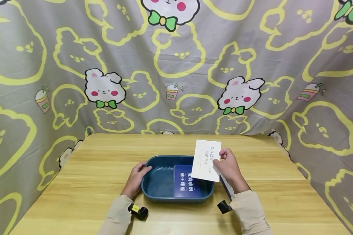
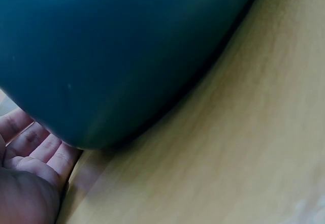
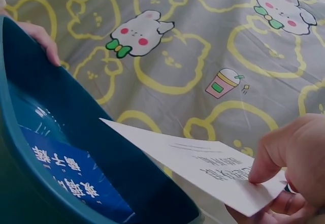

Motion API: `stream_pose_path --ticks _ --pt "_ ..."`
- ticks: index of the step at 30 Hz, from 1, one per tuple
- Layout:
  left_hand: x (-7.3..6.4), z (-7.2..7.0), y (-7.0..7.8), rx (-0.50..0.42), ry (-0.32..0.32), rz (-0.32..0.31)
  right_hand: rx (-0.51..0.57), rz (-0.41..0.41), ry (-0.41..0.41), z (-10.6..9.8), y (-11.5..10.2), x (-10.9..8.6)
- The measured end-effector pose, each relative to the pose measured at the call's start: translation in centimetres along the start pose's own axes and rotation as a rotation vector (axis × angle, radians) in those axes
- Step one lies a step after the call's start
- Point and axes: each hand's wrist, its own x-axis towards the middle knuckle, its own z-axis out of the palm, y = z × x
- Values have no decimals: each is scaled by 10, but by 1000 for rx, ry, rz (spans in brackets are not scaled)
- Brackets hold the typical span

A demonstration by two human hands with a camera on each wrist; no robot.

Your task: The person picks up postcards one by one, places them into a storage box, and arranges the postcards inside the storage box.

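A dark teal plastic basin (image 1: 153, 196) stands on the table. My left hand (image 1: 136, 178) holds its left end, the thumb over the rim and the other fingers along the outer wall; in the left wrist view those fingers (image 2: 45, 145) lie against the wall. In the basin's right half lies a blue card (image 1: 182, 186) with white printed characters. Between thumb and fingers, my right hand (image 1: 229, 166) pinches a white card (image 1: 204, 160) with printed text. The white card is tilted above the basin's right end, covering part of the blue card and rim.
Right of the basin, partly under my right forearm, lies a flat pale item with a dark edge (image 1: 227, 187); its kind is hidden. The wooden table (image 1: 106, 163) is bounded by grey patterned cloth (image 1: 147, 124) at the back and both sides.
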Motion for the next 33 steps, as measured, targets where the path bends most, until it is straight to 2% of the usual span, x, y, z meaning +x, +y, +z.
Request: stream_pose_path --ticks 19,33 --pt "2 2 -1 -14 -8 2 -103 -22 -28 17 -5 -9" --pt "2 2 -2 -20 -4 5 -164 -82 -73 29 -2 -13"
